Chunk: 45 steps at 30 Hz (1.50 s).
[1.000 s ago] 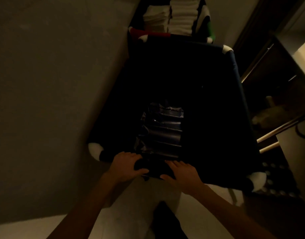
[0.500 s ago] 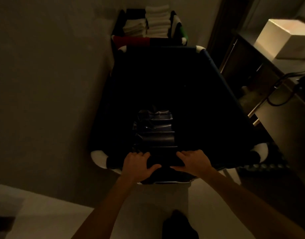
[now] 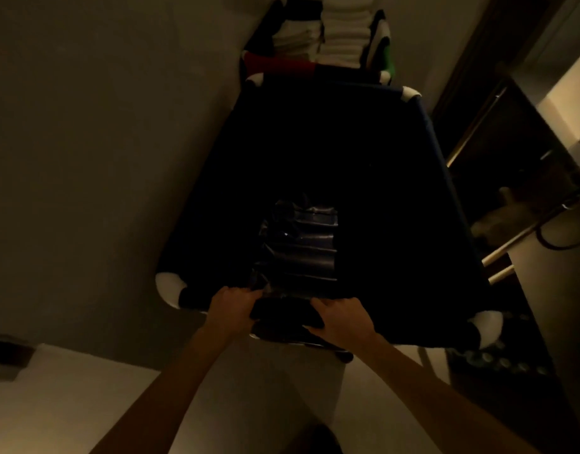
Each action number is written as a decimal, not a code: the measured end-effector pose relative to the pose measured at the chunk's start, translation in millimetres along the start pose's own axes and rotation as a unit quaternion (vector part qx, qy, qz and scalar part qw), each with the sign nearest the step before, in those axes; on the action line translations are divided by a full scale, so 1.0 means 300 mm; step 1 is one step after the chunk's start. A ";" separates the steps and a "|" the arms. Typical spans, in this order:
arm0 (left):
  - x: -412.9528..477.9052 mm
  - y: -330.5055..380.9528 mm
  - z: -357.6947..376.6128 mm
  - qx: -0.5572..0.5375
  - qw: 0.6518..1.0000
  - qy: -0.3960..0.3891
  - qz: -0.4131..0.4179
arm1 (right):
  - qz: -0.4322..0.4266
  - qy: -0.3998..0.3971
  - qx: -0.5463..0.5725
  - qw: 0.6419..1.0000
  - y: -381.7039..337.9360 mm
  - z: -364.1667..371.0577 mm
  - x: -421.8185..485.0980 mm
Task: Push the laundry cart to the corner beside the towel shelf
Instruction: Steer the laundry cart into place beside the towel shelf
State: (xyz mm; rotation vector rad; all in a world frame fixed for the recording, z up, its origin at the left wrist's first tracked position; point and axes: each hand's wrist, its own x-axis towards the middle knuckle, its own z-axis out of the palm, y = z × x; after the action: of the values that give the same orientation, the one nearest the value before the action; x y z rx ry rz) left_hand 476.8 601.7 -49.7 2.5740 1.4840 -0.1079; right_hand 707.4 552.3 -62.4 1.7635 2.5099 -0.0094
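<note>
The laundry cart (image 3: 429, 178) is a dark fabric bin with white corner joints, filling the middle of the dim view. A crumpled dark plastic bag (image 3: 298, 247) lies inside it near me. My left hand (image 3: 231, 308) and my right hand (image 3: 342, 321) both grip the cart's near rim, fingers curled over it, about a hand's width apart. The cart's far end touches or nearly touches the towel shelf (image 3: 382, 44), which holds stacks of folded white towels (image 3: 344, 31).
A plain wall (image 3: 101, 142) runs close along the cart's left side. On the right stands a dark cabinet (image 3: 498, 152) with metal bars, a cable and a pale box (image 3: 567, 99) on top. Pale floor (image 3: 69, 404) lies at my feet.
The view has swung and tilted, so the cart and shelf now slant toward the upper right. Both hands keep their grip on the near rim; the cart stays against the shelf.
</note>
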 end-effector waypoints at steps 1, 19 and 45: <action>0.011 -0.007 -0.018 -0.007 1.000 -0.013 -0.011 | 0.000 -0.003 0.008 1.000 -0.005 -0.006 0.017; 0.115 -0.429 -0.160 0.040 0.994 -0.092 0.036 | 0.088 -0.001 0.051 0.995 -0.297 -0.114 0.302; 0.283 -0.060 -0.188 0.091 0.931 -0.323 -0.145 | -0.072 -0.046 0.068 0.994 0.438 -0.295 0.252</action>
State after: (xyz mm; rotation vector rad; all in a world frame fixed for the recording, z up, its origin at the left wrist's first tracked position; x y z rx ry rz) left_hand 502.6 693.2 -8.6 2.0821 1.5969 -1.0594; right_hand 800.3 672.1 26.0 1.5823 2.6193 -0.2683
